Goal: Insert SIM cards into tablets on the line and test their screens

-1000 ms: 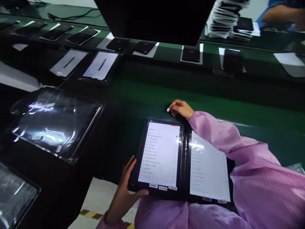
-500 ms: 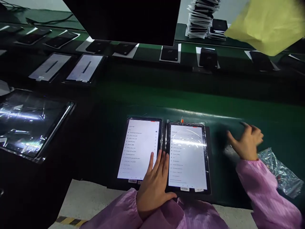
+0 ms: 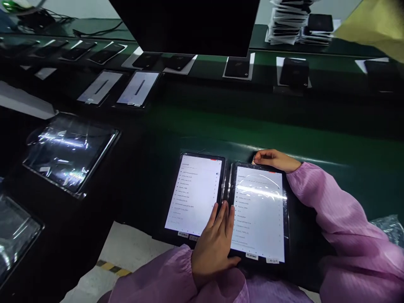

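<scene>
Two lit tablets lie side by side, a left tablet point(image 3: 195, 198) and a right tablet point(image 3: 257, 229), both showing an Internet settings list. My left hand point(image 3: 214, 246) rests with fingers stretched out across the gap between them, touching their inner edges and holding nothing. At the top edge of the right tablet, my right hand point(image 3: 277, 160) is closed in a pinch. A tiny pale bit shows at its fingertips, too small to name. Clear film partly covers the right tablet and reflects the light. Small labels sit on the lower edges of both tablets.
Film-wrapped tablets point(image 3: 71, 147) lie at left. Farther back are two lit tablets point(image 3: 139, 89) and a row of dark devices point(image 3: 294, 72) on white sheets. A black monitor point(image 3: 189, 25) overhangs the bench. A clear plastic bag point(image 3: 391, 227) lies at right, beyond my sleeve.
My right hand has moved left from beside the plastic bag to the right tablet's top edge and closed there. My left hand stays between the tablets. The view has shifted left.
</scene>
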Motion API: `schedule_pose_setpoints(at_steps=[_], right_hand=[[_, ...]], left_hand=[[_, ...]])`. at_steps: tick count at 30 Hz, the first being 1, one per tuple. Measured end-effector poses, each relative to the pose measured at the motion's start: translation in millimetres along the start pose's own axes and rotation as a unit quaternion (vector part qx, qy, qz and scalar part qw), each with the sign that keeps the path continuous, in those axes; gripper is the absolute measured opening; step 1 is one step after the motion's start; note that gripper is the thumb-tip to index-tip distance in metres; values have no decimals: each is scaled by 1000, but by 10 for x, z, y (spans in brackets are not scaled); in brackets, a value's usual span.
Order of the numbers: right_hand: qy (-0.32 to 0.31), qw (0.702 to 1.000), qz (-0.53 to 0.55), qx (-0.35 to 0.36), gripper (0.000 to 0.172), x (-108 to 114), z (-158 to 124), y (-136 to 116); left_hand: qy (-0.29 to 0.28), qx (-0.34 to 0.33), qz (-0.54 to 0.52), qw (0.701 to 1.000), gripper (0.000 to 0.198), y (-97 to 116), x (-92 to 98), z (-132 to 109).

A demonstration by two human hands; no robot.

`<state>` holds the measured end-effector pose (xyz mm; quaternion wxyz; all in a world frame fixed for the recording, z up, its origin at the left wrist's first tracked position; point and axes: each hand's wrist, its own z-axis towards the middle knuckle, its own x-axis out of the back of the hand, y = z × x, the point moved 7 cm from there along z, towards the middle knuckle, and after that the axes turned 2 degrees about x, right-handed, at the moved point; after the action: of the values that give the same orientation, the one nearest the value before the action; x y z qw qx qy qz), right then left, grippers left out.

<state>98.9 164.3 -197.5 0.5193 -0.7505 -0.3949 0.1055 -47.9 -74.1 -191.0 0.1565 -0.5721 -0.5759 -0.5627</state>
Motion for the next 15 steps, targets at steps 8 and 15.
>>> schedule_pose_setpoints(at_steps=[8, 15], right_hand=[[-2, 1000, 3, -14, 45, -31, 19, 13], [18, 999, 32, -35, 45, -28, -32, -20]], left_hand=[[-24, 26, -22, 999, 122, 39, 13, 15], [19, -17, 21, 999, 128, -14, 30, -15]])
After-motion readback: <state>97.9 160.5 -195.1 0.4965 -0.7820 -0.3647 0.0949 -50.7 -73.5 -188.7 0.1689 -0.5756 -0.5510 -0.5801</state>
